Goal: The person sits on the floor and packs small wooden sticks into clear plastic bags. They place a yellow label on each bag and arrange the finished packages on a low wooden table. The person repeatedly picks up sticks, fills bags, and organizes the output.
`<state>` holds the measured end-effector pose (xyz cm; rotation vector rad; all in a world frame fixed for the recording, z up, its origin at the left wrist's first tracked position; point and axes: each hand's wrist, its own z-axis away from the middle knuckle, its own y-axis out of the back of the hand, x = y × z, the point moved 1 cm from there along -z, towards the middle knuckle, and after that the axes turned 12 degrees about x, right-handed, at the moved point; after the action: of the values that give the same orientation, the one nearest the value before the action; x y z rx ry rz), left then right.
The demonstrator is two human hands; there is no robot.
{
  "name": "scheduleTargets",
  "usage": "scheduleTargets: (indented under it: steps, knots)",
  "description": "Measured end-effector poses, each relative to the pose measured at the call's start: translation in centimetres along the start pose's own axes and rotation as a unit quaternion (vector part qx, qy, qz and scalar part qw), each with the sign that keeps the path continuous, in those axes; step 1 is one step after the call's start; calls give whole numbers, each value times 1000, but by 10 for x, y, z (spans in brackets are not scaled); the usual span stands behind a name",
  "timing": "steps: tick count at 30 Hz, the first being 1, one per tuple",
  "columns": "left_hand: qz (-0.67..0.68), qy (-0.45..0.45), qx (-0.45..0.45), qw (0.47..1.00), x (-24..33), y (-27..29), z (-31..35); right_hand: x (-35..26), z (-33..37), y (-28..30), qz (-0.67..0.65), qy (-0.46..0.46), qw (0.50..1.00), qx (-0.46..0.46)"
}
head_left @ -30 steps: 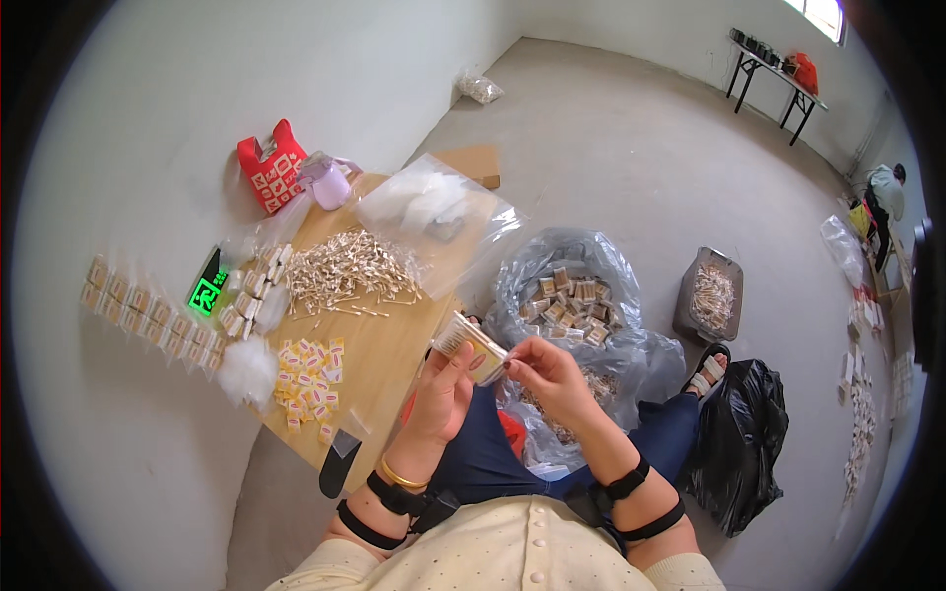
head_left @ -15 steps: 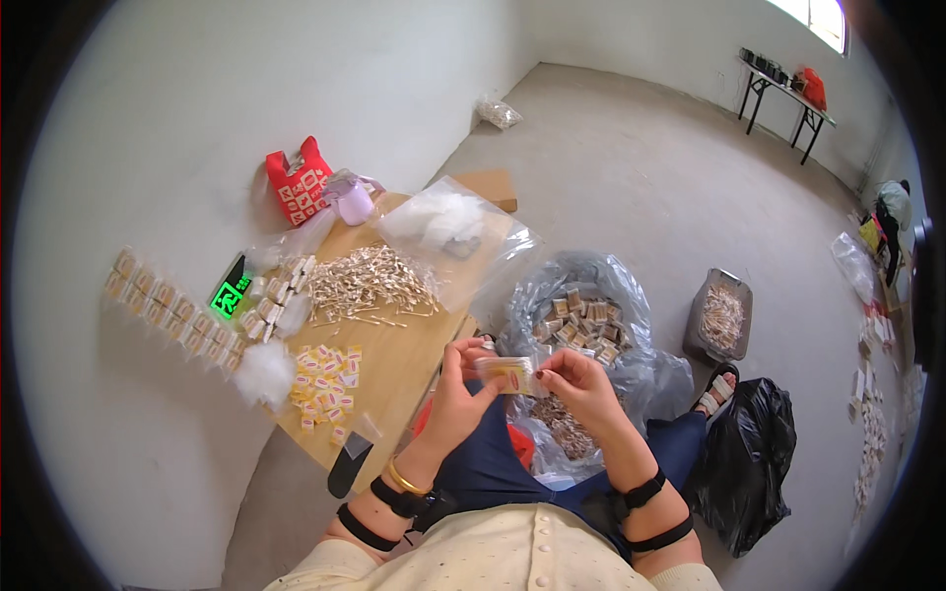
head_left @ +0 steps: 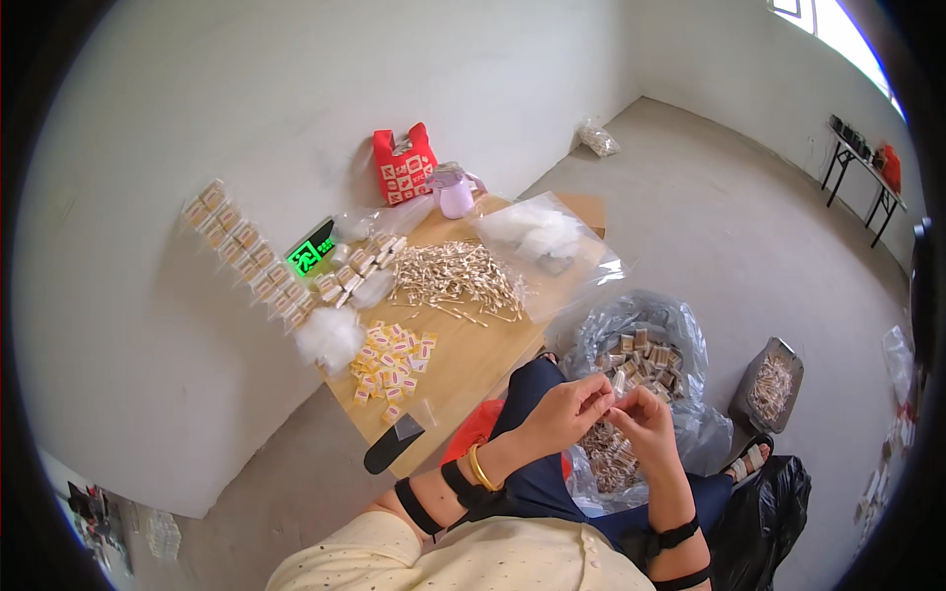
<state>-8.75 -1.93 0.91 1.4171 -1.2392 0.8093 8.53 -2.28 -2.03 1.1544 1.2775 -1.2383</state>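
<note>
My left hand (head_left: pixel 572 409) and my right hand (head_left: pixel 645 422) meet above my lap, fingertips pinched together on a small clear packet of cotton swabs (head_left: pixel 619 381). It is turned nearly edge-on, so only a whitish end shows between my fingers. Beneath them, a grey plastic bag (head_left: pixel 694 330) lines a container of packed swab bundles (head_left: pixel 645 360), with loose swabs (head_left: pixel 609 458) nearer me. To the left, the wooden table (head_left: pixel 463 369) bears a heap of loose cotton swabs (head_left: pixel 458 279) and a scattered pile of small yellow cards (head_left: pixel 391 361).
Finished-looking swab packets (head_left: pixel 246 251) stand in rows along the table's left side, by a lit green sign (head_left: pixel 310 253) and white fluff (head_left: pixel 332 338). A lilac jug (head_left: pixel 455 192) and red bag (head_left: pixel 405 165) stand behind. Rightward are a grey bin (head_left: pixel 771 384) and black bag (head_left: pixel 764 522).
The view has swung left, so the table sits further right in it. Both hands have drawn closer together, and the packet has turned from its yellow face to nearly edge-on.
</note>
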Motion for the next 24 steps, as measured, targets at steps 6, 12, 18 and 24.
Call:
scheduleTargets:
  steps: [6, 12, 18, 24]
  knots:
    - [-54, -76, -8, 996, 1, 9, -2, 0, -2, 10, -132, -69, 988, -25]
    - [-34, -143, 108, 983, -33, 4, -10, -8, -5, 17, -164, -84, 981, -57]
    - [280, 230, -35, 931, -61, -1, 2, 7, -11, 10, -303, -119, 945, -33]
    - [5, 75, 192, 978, -40, 10, -10, -2, -21, -18, -123, -51, 989, 66]
